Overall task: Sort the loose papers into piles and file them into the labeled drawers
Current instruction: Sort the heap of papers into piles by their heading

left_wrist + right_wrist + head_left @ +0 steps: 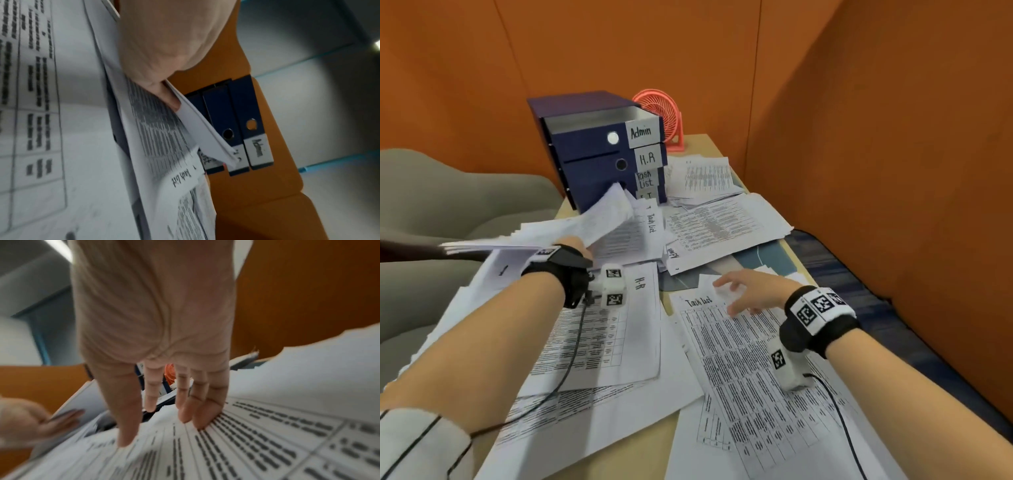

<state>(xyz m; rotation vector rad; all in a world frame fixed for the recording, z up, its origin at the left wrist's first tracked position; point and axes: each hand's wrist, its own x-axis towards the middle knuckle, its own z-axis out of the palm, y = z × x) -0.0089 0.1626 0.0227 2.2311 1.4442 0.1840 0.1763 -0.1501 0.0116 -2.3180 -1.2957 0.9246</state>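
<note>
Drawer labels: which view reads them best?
Head view: the drawer labels face the camera, with Admin, H.R and Task List legible and the lowest partly hidden by papers. The left wrist view shows them sideways and blurred, partly behind held sheets. The right wrist view shows only slivers between the fingers.

Orange padded panels (619, 51) wall in the corner on the back and right side, meeting at vertical seams. A light wooden desk (709, 145) fills the nook. A grey upholstered chair (448, 192) sits at the left, a dark blue cushioned seat (859, 274) along the right. A coral desk fan (664, 116) stands against the back panel
</note>
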